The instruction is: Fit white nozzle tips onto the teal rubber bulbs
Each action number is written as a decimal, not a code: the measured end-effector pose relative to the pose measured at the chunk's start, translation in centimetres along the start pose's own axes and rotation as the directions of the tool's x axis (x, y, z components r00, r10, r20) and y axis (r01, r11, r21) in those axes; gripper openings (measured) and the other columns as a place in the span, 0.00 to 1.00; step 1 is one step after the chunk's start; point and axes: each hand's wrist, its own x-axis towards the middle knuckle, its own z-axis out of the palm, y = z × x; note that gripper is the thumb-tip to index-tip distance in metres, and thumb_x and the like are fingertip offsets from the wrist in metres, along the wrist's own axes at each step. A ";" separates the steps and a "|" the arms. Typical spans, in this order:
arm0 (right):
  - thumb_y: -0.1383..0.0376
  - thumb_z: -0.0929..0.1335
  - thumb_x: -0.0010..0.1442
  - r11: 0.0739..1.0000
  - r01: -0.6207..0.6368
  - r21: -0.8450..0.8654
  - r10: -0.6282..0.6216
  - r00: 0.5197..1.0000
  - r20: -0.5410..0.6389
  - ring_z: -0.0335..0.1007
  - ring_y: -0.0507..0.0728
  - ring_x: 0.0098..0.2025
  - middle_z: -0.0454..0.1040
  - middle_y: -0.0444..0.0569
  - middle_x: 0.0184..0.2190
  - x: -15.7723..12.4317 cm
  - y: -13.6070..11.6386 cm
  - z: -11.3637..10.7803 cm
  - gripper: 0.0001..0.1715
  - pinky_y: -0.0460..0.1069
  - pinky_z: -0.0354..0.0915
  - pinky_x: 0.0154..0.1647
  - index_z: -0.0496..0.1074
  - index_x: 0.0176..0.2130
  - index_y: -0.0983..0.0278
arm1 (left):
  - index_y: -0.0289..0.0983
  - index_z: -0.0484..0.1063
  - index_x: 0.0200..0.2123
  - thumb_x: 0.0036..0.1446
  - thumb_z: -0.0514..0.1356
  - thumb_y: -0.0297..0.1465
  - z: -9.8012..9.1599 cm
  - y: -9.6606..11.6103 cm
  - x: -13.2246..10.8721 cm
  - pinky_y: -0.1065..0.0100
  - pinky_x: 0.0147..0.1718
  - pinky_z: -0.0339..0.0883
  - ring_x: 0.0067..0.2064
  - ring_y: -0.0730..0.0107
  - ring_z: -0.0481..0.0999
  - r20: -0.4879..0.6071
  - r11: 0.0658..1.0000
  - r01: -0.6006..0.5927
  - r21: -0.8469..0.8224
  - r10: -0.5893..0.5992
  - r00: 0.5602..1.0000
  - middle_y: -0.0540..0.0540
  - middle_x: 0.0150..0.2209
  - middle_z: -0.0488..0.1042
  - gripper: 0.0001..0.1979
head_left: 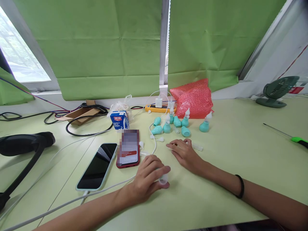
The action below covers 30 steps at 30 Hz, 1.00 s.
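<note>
My left hand (149,177) is closed around a small teal squeeze bulb, mostly hidden by the fingers. Its translucent round end (163,179) shows between thumb and forefinger. To the right and farther away, my right hand (184,155) rests low over the table with fingers stretched out and nothing visible in them. A clear plastic tube (197,147) lies just beyond its knuckles. Past the hands, several teal squeeze bulbs are grouped, some upright with white nozzles like this one (204,125), others bare like this bulb (185,131). Loose white nozzle tips (160,139) lie in front of them.
Two phones, one dark-screened (98,166) and one in a red case (128,149), lie left of my hands. A white cable (108,188) crosses under my left hand. Behind are a milk carton (119,120), power strip (154,109) and red bubble-wrap bag (193,99). A screwdriver (298,140) lies right.
</note>
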 end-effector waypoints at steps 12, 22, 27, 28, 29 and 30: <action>0.71 0.66 0.50 0.645 0.022 0.764 0.027 0.998 -0.051 0.66 0.50 0.30 0.69 0.49 0.32 -0.1 -3.0 -4.6 0.12 0.46 0.67 0.29 0.64 0.38 0.63 | 0.34 0.65 0.36 0.51 0.58 0.33 1.0 0.1 -0.4 0.70 0.26 0.62 0.28 0.70 0.67 -0.056 0.899 0.371 0.230 -0.369 0.928 0.47 0.26 0.69 0.10; 0.69 0.67 0.51 0.751 0.121 0.649 -0.164 0.986 0.006 0.70 0.51 0.31 0.74 0.50 0.30 0.0 -2.0 -4.4 0.10 0.45 0.67 0.32 0.71 0.37 0.66 | 0.32 0.67 0.39 0.51 0.59 0.31 1.1 -0.5 -0.1 0.70 0.25 0.61 0.27 0.71 0.64 -0.015 0.951 0.228 0.209 -0.230 0.973 0.46 0.26 0.72 0.12; 0.65 0.67 0.51 0.732 0.024 0.680 -0.111 0.990 0.086 0.71 0.52 0.27 0.76 0.48 0.28 -0.1 -1.9 -4.2 0.11 0.45 0.67 0.29 0.73 0.37 0.64 | 0.32 0.68 0.39 0.53 0.56 0.31 1.2 -0.4 0.1 0.69 0.26 0.61 0.27 0.71 0.66 -0.022 0.962 0.163 0.217 -0.163 0.986 0.45 0.26 0.72 0.11; 0.65 0.68 0.50 0.719 -0.016 0.694 -0.083 0.991 0.108 0.71 0.52 0.27 0.76 0.48 0.28 -0.2 -1.9 -4.1 0.11 0.45 0.67 0.28 0.73 0.37 0.64 | 0.31 0.68 0.38 0.53 0.56 0.32 1.1 -0.4 0.1 0.69 0.26 0.61 0.27 0.71 0.66 -0.030 0.962 0.166 0.219 -0.163 0.986 0.45 0.26 0.72 0.11; 0.64 0.68 0.50 0.700 -0.059 0.711 -0.051 0.990 0.132 0.71 0.53 0.26 0.76 0.48 0.27 -0.2 -2.0 -3.9 0.11 0.45 0.67 0.27 0.74 0.36 0.64 | 0.31 0.68 0.38 0.54 0.56 0.32 1.1 -0.3 0.2 0.70 0.26 0.61 0.27 0.71 0.66 -0.038 0.960 0.174 0.220 -0.170 0.985 0.45 0.25 0.72 0.11; 0.64 0.68 0.50 0.674 -0.102 0.732 -0.019 0.988 0.155 0.71 0.53 0.26 0.76 0.48 0.26 -0.2 -2.1 -3.7 0.11 0.45 0.67 0.26 0.74 0.36 0.64 | 0.30 0.68 0.37 0.54 0.56 0.33 1.1 -0.3 0.2 0.70 0.25 0.61 0.26 0.71 0.66 -0.042 0.959 0.182 0.219 -0.177 0.983 0.45 0.24 0.71 0.11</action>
